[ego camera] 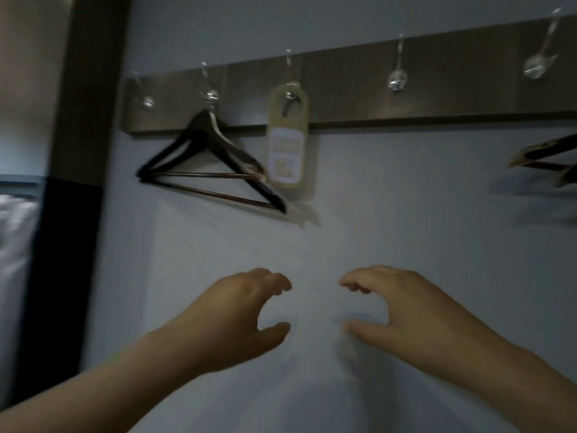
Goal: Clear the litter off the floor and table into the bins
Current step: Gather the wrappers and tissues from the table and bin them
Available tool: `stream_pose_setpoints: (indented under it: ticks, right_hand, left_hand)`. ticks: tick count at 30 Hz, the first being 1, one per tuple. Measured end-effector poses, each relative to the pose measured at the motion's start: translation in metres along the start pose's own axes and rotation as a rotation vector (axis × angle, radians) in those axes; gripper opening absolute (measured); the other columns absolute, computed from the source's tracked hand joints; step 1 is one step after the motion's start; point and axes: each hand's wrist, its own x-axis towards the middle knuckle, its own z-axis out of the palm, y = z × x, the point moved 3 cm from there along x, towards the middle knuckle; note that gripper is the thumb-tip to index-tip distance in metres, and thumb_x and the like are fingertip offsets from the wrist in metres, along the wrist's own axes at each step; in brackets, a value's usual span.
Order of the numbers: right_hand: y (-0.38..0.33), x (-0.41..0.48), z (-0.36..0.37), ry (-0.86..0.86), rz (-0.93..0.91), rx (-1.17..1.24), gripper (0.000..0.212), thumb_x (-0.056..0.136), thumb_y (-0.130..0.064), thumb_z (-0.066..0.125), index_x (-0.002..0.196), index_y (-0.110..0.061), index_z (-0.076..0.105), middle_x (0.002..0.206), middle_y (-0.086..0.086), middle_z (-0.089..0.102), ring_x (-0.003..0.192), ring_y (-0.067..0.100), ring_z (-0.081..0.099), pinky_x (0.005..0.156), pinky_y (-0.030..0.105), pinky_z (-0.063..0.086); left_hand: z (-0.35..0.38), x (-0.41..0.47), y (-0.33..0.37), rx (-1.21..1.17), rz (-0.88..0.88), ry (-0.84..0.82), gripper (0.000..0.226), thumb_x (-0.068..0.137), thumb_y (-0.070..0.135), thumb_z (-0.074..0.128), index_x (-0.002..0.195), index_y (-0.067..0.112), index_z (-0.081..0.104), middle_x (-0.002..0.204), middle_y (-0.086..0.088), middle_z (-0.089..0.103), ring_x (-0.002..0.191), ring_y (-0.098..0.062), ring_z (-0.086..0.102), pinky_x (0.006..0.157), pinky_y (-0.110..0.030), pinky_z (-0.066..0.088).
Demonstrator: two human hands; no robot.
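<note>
Both hands are held out empty, left hand [237,310] and right hand [402,307] half-curled, against a bare wall [390,198]. No litter or bins are seen; the hanger [209,164] could be knocked in the blur.

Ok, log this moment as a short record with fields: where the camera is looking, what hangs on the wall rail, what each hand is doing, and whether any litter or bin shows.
view: facing a pale wall, image blurred
rail: dark hook rail mounted across the wall
hanging items: dark clothes hanger on one hook; door-hanger sign on the hook to its right; part of a second hanger at the right edge
left hand: raised, fingers curled, open, holding nothing
right hand: raised, fingers curled, open, holding nothing
litter: none visible
bins: none visible
</note>
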Motion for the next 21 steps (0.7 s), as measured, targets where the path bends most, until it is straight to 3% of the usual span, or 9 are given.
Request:
stream_pose_setpoints:
  ticks: [7,16,21]
  right_hand:
    - [-0.122,0.053,0.03,0.027,-0.231,0.199,0.052,0.079,-0.06,0.06,0.127,-0.046,0.047,0.115,-0.03,0.05,0.105,-0.009,0.048,0.082,0.011,0.037]
    - [-0.361,0.093,0.048,0.028,-0.556,0.498,0.053,0.078,-0.056,0.064,0.127,-0.042,0.051,0.113,-0.027,0.051,0.104,-0.007,0.05,0.083,0.012,0.041]
    - [-0.477,0.102,0.061,0.026,-0.675,0.626,0.052,0.075,-0.054,0.067,0.123,-0.038,0.055,0.112,-0.024,0.056,0.106,-0.005,0.053,0.091,0.02,0.045]
  left_hand:
    - [-0.104,-0.112,-0.052,0.207,-0.24,-0.04,0.05,0.082,0.054,0.058,0.129,0.038,0.047,0.121,0.019,0.055,0.103,-0.001,0.056,0.089,-0.021,0.047]
    - [-0.266,-0.301,-0.106,0.475,-0.584,-0.108,0.048,0.081,0.055,0.06,0.125,0.041,0.048,0.118,0.024,0.053,0.104,0.003,0.055,0.088,-0.021,0.05]
    - [-0.328,-0.384,-0.127,0.561,-0.728,-0.11,0.047,0.08,0.053,0.062,0.123,0.043,0.049,0.119,0.025,0.051,0.102,0.007,0.053,0.084,-0.011,0.047]
